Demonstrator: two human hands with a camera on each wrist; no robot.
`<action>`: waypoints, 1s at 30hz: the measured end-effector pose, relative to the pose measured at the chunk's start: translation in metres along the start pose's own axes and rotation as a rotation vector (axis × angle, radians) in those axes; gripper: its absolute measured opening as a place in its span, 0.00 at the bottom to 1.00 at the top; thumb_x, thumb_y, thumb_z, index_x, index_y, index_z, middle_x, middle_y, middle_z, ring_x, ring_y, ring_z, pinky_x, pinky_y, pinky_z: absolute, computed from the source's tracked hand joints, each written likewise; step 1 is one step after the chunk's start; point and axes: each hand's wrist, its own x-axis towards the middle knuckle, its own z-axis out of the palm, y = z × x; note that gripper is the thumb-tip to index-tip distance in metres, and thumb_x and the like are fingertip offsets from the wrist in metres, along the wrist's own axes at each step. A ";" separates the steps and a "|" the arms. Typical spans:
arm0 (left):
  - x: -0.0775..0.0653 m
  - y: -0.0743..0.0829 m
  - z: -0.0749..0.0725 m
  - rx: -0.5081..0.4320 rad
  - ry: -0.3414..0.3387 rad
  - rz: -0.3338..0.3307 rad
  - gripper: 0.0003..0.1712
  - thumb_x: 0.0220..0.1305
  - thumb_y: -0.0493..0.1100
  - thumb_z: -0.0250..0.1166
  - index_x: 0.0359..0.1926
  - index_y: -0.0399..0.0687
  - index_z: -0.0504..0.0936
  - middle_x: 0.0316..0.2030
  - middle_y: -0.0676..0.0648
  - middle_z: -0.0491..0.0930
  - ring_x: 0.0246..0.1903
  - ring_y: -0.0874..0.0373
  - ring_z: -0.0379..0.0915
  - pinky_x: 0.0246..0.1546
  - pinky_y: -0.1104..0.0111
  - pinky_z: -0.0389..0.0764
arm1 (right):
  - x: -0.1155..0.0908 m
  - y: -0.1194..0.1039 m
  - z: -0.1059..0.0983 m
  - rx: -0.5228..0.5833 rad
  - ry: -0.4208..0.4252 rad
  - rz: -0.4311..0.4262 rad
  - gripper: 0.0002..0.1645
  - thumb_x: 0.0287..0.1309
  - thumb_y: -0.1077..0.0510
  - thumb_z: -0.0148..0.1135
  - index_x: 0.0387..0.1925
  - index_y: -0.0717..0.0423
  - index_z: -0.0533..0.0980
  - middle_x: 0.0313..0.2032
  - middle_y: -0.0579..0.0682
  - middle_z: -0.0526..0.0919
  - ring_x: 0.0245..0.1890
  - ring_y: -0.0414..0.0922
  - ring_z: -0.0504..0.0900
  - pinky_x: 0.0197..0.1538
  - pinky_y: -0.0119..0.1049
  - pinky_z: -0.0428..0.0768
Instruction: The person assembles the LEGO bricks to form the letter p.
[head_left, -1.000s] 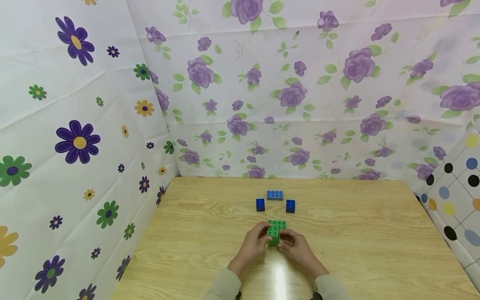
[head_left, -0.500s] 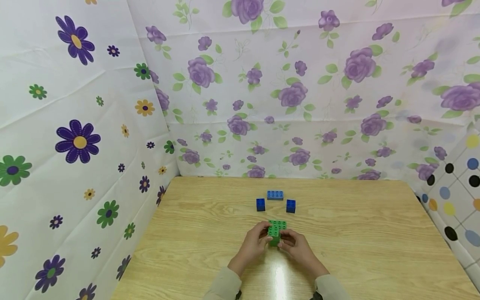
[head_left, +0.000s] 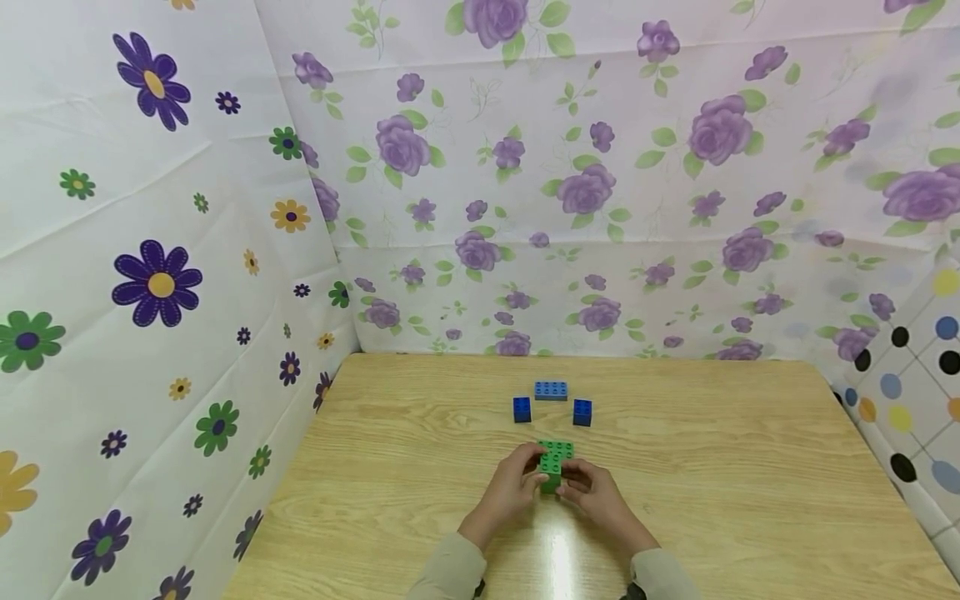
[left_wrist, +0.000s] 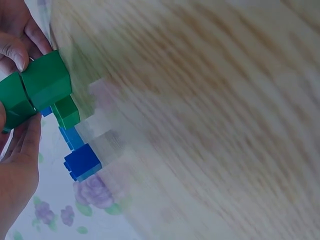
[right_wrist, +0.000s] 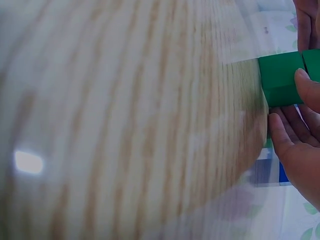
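Observation:
In the head view, a studded green block [head_left: 551,462] sits on a lower green block [head_left: 551,486]; a dark seam divides them in both wrist views. Another studded green brick [head_left: 563,447] shows just behind this stack. My left hand [head_left: 512,486] grips the stack from the left, thumb on the near side. From the right, my right hand [head_left: 592,493] holds it, its thumb [right_wrist: 309,90] against the lower block in the right wrist view. Most of the stack's sides are hidden by the fingers.
Farther back on the wooden table [head_left: 712,467] lie a lighter blue long brick [head_left: 551,391] and two dark blue small bricks, one at left [head_left: 522,409] and one at right [head_left: 582,412]. A flowered cloth [head_left: 585,192] hangs behind the table.
The upper green block and my left hand have shifted very slightly to the right. My right hand stays nearly still, and the blue bricks have not moved.

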 end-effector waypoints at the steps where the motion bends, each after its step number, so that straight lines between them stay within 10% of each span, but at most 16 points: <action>1: 0.000 0.000 0.000 0.000 -0.001 -0.001 0.20 0.66 0.33 0.60 0.59 0.43 0.71 0.54 0.45 0.74 0.56 0.50 0.73 0.57 0.69 0.76 | 0.000 -0.001 0.000 -0.005 -0.002 0.002 0.28 0.55 0.69 0.66 0.57 0.72 0.70 0.54 0.66 0.76 0.57 0.61 0.75 0.58 0.45 0.77; 20: -0.002 -0.005 0.004 -0.012 0.048 0.021 0.22 0.63 0.31 0.63 0.58 0.42 0.72 0.54 0.45 0.76 0.54 0.50 0.74 0.55 0.69 0.77 | 0.001 0.002 0.000 -0.046 0.005 -0.020 0.27 0.55 0.68 0.66 0.56 0.71 0.71 0.53 0.65 0.77 0.56 0.60 0.75 0.59 0.45 0.77; 30: -0.002 -0.011 0.004 -0.220 0.030 -0.122 0.21 0.64 0.35 0.63 0.57 0.49 0.74 0.55 0.49 0.75 0.58 0.51 0.72 0.57 0.70 0.75 | 0.002 0.000 0.001 -0.051 0.017 0.022 0.26 0.54 0.70 0.66 0.56 0.69 0.72 0.53 0.63 0.78 0.56 0.59 0.76 0.59 0.45 0.77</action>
